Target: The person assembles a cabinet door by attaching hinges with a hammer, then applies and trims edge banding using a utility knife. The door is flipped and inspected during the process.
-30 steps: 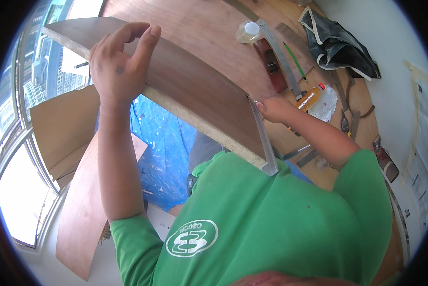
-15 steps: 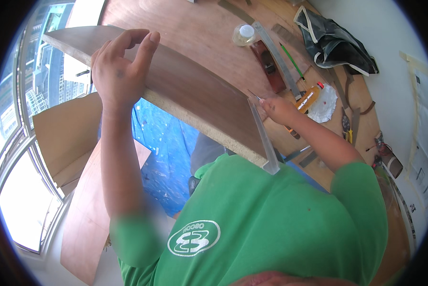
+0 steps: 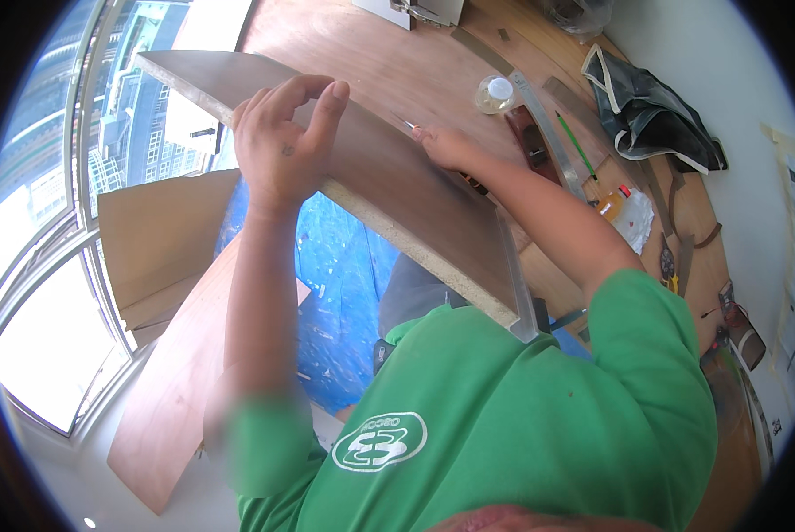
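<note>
A thick board (image 3: 415,208) with a brown face and a pale, rough, grainy edge leans aslant in front of my body. My left hand (image 3: 287,146) rests bent over its near edge, gripping it, thumb and forefinger curled above the brown face. A pale grey strip (image 3: 523,319) runs along the board's right end. Beyond the board's far edge, my right hand (image 3: 442,146) is closed round a cutter knife (image 3: 475,183). The knife's thin blade points up and left from my fingers; its orange and black handle shows partly below the wrist.
On the wooden workbench (image 3: 362,53) lie a wooden hand plane (image 3: 529,137), a capped bottle (image 3: 495,94), a green pencil (image 3: 576,146), a metal ruler (image 3: 548,133) and a dark bag (image 3: 650,111). Blue sheeting (image 3: 335,301) covers the floor. Cardboard (image 3: 163,239) and a plywood sheet (image 3: 176,381) stand left.
My right hand has moved left with the cutter knife, from near the board's right end to farther along its far edge. The left hand keeps its place on the board; the whole view has shifted.
</note>
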Tool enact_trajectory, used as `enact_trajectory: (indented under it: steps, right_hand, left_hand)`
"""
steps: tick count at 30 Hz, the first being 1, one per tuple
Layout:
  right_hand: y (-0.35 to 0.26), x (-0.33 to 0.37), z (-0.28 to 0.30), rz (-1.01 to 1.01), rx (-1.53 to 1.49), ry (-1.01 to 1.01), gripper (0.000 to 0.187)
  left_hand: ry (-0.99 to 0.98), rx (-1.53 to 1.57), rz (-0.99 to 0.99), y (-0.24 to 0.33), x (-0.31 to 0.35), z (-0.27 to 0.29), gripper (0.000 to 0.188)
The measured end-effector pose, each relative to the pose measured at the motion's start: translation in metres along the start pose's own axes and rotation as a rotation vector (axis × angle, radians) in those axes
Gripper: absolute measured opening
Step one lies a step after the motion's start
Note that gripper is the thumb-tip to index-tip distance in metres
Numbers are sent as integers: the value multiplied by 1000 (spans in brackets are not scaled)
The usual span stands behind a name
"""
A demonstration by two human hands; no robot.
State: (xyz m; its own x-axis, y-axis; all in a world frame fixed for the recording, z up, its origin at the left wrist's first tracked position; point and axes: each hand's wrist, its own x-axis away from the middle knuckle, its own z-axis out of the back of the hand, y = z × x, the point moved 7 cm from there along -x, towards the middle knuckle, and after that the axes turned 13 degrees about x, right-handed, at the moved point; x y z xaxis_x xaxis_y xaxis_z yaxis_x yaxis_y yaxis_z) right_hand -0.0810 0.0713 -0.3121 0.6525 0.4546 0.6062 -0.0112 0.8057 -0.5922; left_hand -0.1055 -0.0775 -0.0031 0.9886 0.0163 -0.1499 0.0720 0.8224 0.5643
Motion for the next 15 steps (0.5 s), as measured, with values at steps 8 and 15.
enact_trajectory:
  steps: [8, 15]
  right_hand:
    - [-17, 23, 29, 32, -53, -34, 49]
    - [-1, 67, 47, 13, -84, 64, 48]
  left_hand:
    - [46, 228, -79, -7, 4, 17, 30]
    - [-78, 197, -395, -38, -31, 43, 27]
